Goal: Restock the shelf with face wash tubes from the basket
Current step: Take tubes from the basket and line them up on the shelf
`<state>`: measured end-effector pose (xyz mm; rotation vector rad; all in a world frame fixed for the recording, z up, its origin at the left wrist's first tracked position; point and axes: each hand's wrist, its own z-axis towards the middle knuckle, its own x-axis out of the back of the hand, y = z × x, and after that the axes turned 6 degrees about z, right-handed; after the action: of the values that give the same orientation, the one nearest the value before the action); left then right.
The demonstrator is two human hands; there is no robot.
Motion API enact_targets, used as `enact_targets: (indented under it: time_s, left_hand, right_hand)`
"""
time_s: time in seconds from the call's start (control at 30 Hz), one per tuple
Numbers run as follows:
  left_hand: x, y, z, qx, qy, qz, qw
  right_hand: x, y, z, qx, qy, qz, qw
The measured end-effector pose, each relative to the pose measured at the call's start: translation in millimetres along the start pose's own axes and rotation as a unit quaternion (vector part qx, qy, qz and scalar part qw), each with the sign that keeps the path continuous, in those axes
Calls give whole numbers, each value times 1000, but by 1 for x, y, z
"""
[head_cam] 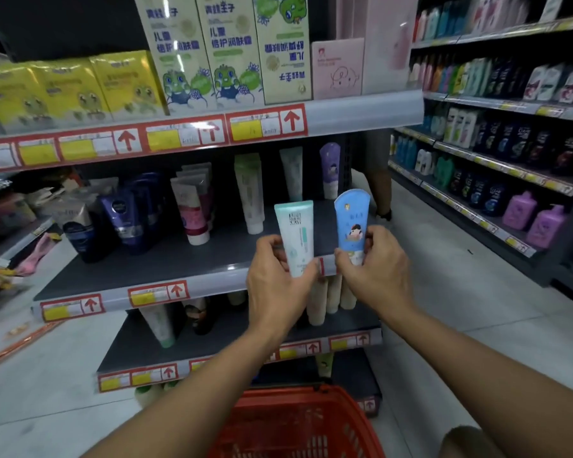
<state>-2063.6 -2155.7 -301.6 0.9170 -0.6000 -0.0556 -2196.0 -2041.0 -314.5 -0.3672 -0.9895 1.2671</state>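
Left hand (278, 276) grips the white-teal tube (296, 238); right hand (374, 262) pinches the blue tube (351, 223), both above the shelf (166, 259) front edge, right end. Seat each cap-down, upright, label outward, behind matching stock.

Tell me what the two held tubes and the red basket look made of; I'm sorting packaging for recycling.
White-and-mint tube, in the left hand: likely soft matte plastic, with a flat crimped top and little glare.
Blue tube, in the right hand: probably similar plastic, slightly glossier, with a printed cartoon.
Red basket: seemingly rigid moulded plastic, with an open lattice wall.
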Motion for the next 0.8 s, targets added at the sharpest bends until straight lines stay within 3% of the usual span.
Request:
enact_targets:
  time_s: [0.27,0.67,0.8]
  left_hand:
    - [-30,28,64,-21,34,15,999]
    - [-72,9,80,5,20,45,999]
    - [-76,2,77,-7,19,144,989]
  right_hand:
    - [-7,9,66,-8,8,-17,1000]
    - [-23,35,73,-22,-18,-27,999]
    - [-23,36,73,-15,-2,-97,995]
